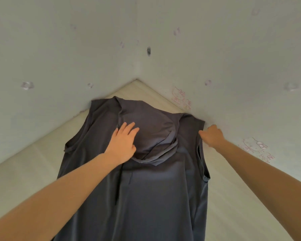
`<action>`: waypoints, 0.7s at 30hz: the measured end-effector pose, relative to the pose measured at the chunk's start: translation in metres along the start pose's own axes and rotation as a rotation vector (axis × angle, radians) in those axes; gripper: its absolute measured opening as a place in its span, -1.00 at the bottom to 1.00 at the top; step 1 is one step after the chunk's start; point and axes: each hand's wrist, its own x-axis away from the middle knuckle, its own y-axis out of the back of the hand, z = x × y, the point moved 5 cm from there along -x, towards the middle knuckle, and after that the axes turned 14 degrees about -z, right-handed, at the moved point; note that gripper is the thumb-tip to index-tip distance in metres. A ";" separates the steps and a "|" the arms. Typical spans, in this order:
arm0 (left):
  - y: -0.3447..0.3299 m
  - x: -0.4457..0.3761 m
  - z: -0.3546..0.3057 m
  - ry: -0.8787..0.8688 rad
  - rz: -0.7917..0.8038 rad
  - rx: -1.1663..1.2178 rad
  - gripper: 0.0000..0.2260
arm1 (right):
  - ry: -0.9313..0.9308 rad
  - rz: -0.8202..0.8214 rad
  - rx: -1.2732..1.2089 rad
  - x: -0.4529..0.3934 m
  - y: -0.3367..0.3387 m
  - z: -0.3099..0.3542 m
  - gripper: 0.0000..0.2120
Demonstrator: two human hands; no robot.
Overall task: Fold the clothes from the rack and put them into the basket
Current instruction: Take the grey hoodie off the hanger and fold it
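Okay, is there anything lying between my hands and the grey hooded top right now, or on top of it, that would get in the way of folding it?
Nothing visible. The left hand rests flat on the hood of the grey sleeveless top, and the right hand grips its shoulder edge by the wall. Nothing else lies on the garment.

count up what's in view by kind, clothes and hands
Garments: 1, a dark grey sleeveless hooded top laid flat on the pale surface
Hands: 2, left hand flat on the hood, right hand gripping the shoulder edge
Total: 3
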 end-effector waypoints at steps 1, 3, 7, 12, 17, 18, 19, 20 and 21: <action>-0.005 0.016 -0.015 -0.021 0.018 0.015 -0.43 | -0.063 0.052 -0.090 0.004 0.000 -0.005 -0.71; -0.013 0.048 -0.045 -0.067 0.052 0.004 -0.48 | -0.142 0.132 -0.281 0.015 0.004 -0.008 -0.86; -0.022 0.102 -0.092 0.021 0.088 0.033 -0.47 | -0.238 0.304 -0.528 0.031 0.007 -0.019 -0.86; -0.027 0.174 -0.147 0.181 0.164 0.113 -0.47 | -0.250 0.474 -0.542 0.043 0.006 -0.039 -0.93; -0.030 0.250 -0.198 0.241 0.295 0.093 -0.35 | -0.257 0.496 -0.543 0.046 0.016 -0.047 -0.86; -0.030 0.263 -0.205 0.249 0.310 0.080 -0.32 | -0.268 0.506 -0.557 0.047 0.017 -0.047 -0.85; -0.029 0.275 -0.211 0.255 0.314 0.072 -0.29 | -0.278 0.512 -0.574 0.047 0.017 -0.048 -0.84; -0.029 0.287 -0.216 0.261 0.316 0.065 -0.25 | -0.288 0.523 -0.596 0.048 0.018 -0.048 -0.84; -0.030 0.297 -0.220 0.266 0.311 0.052 -0.22 | -0.296 0.522 -0.603 0.048 0.019 -0.048 -0.84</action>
